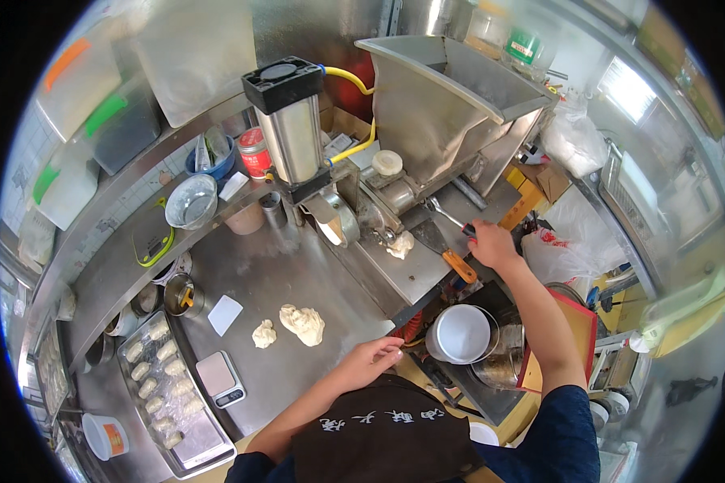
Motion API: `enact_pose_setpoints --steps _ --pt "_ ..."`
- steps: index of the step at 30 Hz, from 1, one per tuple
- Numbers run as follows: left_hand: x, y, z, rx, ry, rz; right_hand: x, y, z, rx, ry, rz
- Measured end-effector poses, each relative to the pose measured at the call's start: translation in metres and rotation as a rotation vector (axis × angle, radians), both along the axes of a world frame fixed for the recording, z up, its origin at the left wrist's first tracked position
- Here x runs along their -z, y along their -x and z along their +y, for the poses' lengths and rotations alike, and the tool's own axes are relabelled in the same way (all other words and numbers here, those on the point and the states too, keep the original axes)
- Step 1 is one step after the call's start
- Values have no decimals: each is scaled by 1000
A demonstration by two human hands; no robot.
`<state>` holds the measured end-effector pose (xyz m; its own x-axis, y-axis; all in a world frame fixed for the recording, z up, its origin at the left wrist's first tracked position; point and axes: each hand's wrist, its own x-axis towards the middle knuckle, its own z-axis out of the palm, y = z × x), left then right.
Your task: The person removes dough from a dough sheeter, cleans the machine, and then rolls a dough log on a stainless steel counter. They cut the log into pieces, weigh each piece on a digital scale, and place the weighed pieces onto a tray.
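My right hand [493, 244] grips the dark handle of a ratchet wrench [449, 215]. The wrench's head meets the lower side of a steel dough machine [426, 121] with a large hopper. A lump of dough [401, 245] sits by the machine's outlet. Close to my right hand lies a scraper with a wooden handle [459, 267], its blade on the machine's base plate. My left hand [370, 361] is at the front edge of the steel worktable [248, 265], holding nothing visible, fingers loosely bent. Two dough pieces [302, 325] rest on the tabletop, left of that hand.
A digital scale [220, 379], a white plastic scraper [225, 315] and a metal tray [208, 447] of dough rolls stand left. An upright pneumatic cylinder [291, 142] with yellow hoses rises behind. A white bucket [461, 333] stands below my right arm. A shelf [121, 290] overhangs the table's back.
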<state>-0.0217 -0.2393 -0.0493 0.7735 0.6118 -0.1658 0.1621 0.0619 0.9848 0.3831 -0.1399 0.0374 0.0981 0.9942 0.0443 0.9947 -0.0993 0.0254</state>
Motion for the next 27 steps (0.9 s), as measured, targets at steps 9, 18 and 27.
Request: enact_pose_setpoints --steps 9,18,27 --pt "-94 -6 26 -315 -631 -103 -136 24 -155 -50 48 231" --pt "-144 -28 55 193 -745 -214 -181 95 -208 -240 298 576" --pt "-101 -10 40 -106 -942 -271 -194 141 -196 -233 365 505"
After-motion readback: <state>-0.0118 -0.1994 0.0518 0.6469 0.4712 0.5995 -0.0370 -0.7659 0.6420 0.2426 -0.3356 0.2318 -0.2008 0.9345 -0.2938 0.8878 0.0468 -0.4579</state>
